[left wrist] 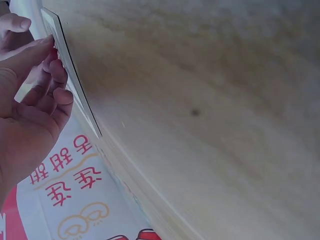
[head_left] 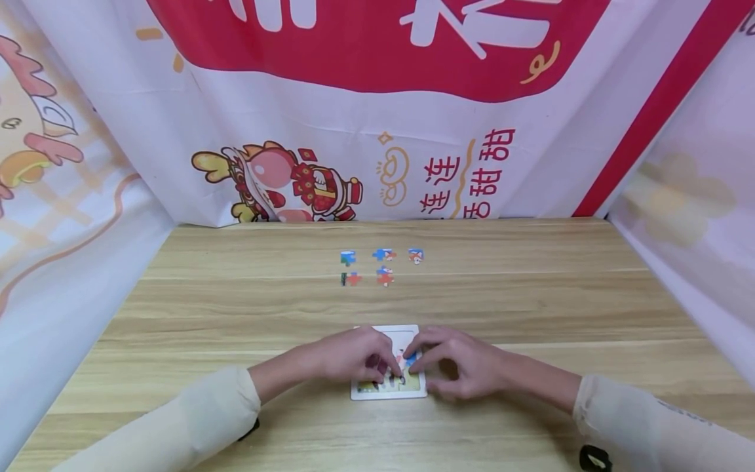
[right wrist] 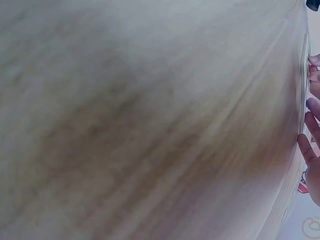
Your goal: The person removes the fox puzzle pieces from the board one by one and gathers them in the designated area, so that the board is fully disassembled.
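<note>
White-and-red printed backdrop [head_left: 330,108]: upper frame. Cartoon figure print [head_left: 274,180]: left of upper centre. Wood-grain tabletop [head_left: 531,288]: lower frame.

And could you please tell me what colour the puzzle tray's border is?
The tray's border is white, seen best in the head view.

The puzzle board [head_left: 389,395] wears a white border around patches of yellow, blue and pink, while the loose puzzle pieces [head_left: 385,254] mix blue, white, green and orange-red. From here the table [head_left: 531,282] shows pale tan with darker streaks of grain, beneath cream sleeves [head_left: 194,413]. The white cloth [head_left: 330,105] carries a broad red panel, red lettering, golden squiggles and a red-and-pink cartoon figure [head_left: 277,180].
</note>
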A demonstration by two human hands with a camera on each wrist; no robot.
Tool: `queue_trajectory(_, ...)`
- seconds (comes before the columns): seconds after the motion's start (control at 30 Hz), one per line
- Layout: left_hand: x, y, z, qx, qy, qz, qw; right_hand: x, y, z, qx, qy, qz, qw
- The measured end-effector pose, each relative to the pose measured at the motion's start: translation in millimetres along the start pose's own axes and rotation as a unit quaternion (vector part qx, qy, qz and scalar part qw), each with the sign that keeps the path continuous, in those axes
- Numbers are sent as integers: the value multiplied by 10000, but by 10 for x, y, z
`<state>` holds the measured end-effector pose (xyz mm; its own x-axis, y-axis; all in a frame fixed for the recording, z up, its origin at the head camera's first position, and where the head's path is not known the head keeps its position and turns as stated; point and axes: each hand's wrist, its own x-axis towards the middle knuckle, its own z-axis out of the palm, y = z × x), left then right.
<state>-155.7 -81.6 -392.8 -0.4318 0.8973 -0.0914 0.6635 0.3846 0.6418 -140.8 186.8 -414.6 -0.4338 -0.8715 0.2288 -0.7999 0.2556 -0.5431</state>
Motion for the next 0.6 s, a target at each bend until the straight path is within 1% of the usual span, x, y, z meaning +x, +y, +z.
queue_trajectory(0.07, 2, 10, 6, 68, -24, 9, 10000, 5, -8, -11, 83, -57, 160, 9998)
queue_trajectory(0.2, 1, 24, 12, 261, -87, 85, 9996, 31, -20, -13, 71, -34, 258, 9996)
queue_trajectory(0.3, -3, 28, 13, 347, -130, 139, 9992, 74, -44, -5, -114, 79, 302, 9994)
queue_trajectory(0.4, -11, 29, 11, 357, -136, 158, 9991, 132, -73, -3, -369, 145, 562, 9976)
queue_trajectory(0.5, -21, 30, 13, 331, -118, 114, 9993, 198, -90, -7, -550, 99, 884, 9945)
queue_trajectory(0.6, -29, 31, 18, 309, -56, 150, 9994, 252, -82, -11, -620, -31, 991, 9931)
